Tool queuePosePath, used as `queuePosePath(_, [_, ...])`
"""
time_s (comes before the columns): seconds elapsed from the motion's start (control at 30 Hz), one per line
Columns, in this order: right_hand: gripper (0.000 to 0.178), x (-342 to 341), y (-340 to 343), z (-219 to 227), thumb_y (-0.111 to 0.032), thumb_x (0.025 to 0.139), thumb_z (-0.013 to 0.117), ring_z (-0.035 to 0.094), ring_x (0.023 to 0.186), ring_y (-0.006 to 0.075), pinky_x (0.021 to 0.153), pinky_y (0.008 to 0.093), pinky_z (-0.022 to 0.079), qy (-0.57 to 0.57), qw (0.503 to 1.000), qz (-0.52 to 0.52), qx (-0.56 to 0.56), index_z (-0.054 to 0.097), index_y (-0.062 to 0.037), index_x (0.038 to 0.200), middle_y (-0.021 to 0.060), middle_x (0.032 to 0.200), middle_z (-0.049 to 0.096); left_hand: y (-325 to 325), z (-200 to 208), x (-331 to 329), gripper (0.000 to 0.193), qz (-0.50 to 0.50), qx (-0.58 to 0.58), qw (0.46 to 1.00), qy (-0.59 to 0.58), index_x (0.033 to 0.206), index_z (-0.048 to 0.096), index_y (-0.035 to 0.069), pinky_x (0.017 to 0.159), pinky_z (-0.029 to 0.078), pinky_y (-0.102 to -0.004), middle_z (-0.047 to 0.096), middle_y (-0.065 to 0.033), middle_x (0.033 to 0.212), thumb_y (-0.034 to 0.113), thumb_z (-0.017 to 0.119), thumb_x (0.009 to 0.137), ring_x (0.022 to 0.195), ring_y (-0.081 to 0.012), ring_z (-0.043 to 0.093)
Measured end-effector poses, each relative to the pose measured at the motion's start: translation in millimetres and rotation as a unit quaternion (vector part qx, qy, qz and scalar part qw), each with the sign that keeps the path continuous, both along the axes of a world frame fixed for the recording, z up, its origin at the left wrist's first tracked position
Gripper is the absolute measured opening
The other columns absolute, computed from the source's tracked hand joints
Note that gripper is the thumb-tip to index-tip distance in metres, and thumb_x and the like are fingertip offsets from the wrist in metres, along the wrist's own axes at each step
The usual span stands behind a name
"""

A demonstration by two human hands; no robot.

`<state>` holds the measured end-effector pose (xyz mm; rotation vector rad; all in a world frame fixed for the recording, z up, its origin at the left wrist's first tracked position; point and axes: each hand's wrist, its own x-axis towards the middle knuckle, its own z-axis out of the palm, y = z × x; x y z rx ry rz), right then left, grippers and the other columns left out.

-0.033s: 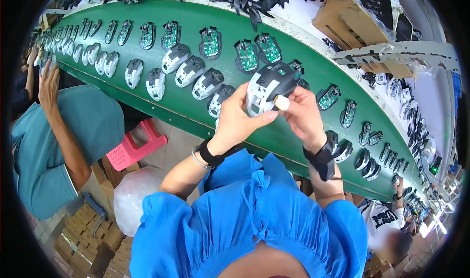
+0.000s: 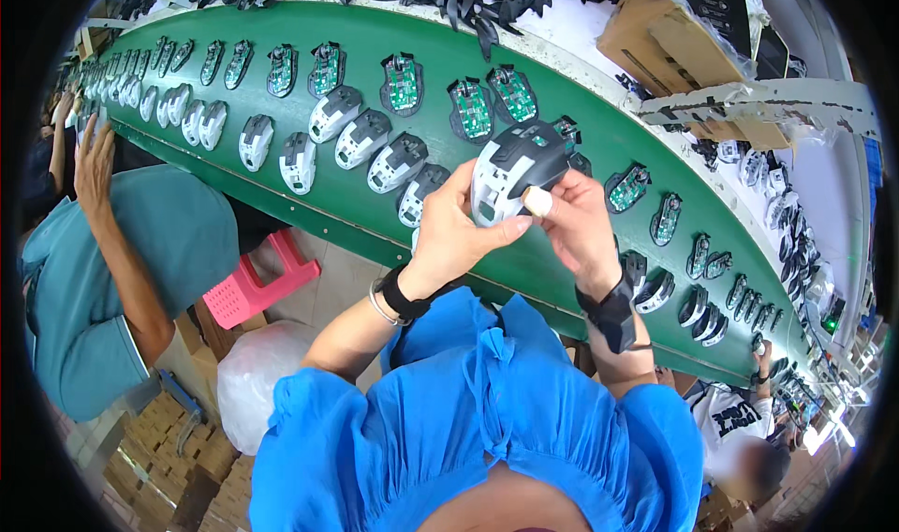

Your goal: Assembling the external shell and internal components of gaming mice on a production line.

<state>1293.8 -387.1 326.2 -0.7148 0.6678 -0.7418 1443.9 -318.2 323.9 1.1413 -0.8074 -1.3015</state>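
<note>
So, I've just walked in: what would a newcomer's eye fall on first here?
Probably the black-and-white computer mouse near the centre, held up between the person's left grip and right grip. Next come the rows of other mice and green circuit boards along the long green table. The bright pink stool stands out on the floor at lower left.

The held mouse partly hides a circuit board.
</note>
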Motion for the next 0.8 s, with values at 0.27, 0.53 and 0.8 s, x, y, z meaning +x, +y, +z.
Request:
queuePosePath(0.27, [0.072,-40,16,5,-0.018,0.069,0.082,0.057,0.106,0.0207,0.092,0.0340,0.047,0.114,0.985,0.117,-0.049,0.047,0.0009,0.129,0.0095,0.113,0.059,32,-1,19,0.074,-0.159,0.026,0.986,-0.038,0.129,0.048,-0.002,0.092,0.047,-0.0295,0.062,-0.0081,0.113,0.013,0.084,0.066,0.102,-0.0127,0.058])
queuePosePath(0.53, [0.079,-25,53,93,-0.019,0.064,0.087,0.049,0.123,0.0222,0.106,0.0385,0.038,0.065,0.973,0.223,-0.003,0.043,-0.0038,0.128,0.0138,0.135,0.049,73,68,26,0.075,-0.191,-0.050,0.960,-0.201,0.121,0.053,-0.001,0.084,0.051,-0.0316,0.065,-0.0144,0.104,0.028,0.088,0.062,0.096,-0.0209,0.065])
queuePosePath(0.8, [0.065,-14,47,104,-0.017,0.067,0.085,0.057,0.117,0.0299,0.097,0.0386,0.046,0.017,0.908,0.216,-0.359,0.054,-0.0022,0.122,0.0173,0.128,0.056,67,93,40,0.062,-0.106,-0.286,0.906,-0.293,0.110,0.059,-0.008,0.063,0.052,-0.0343,0.064,-0.0157,0.083,0.025,0.083,0.063,0.071,-0.0294,0.065])
